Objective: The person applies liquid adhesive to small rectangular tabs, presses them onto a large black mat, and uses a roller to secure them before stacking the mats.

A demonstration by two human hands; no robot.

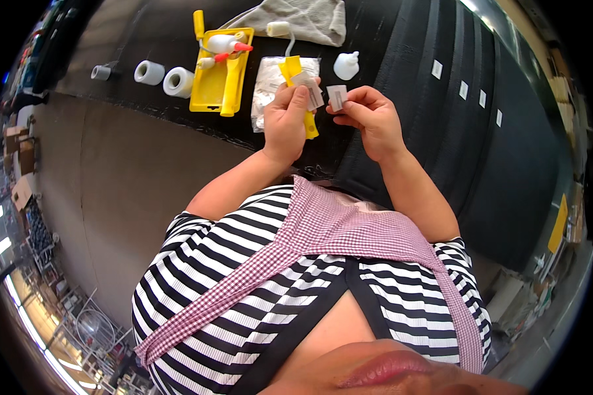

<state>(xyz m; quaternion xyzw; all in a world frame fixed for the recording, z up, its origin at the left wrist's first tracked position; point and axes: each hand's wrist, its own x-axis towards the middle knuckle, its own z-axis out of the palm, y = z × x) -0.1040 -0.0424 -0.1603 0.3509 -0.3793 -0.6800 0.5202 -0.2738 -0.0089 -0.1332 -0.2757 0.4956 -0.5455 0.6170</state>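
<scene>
Right of the yellow tray point(207, 85): left hand point(286, 122), fingers closed on white labels point(307, 88), yellow handle point(311, 127) behind; farther right of tray, right hand point(375, 121), fingertips pinching single label point(337, 97)

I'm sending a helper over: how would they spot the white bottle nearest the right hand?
On the black table, find the crumpled grey cloth at the top of the view. Just below its right corner, beyond the right hand, sits a small, rounded white bottle. Unlike the two red-tipped bottles on the yellow paint tray, it shows no red and sits apart.
</scene>
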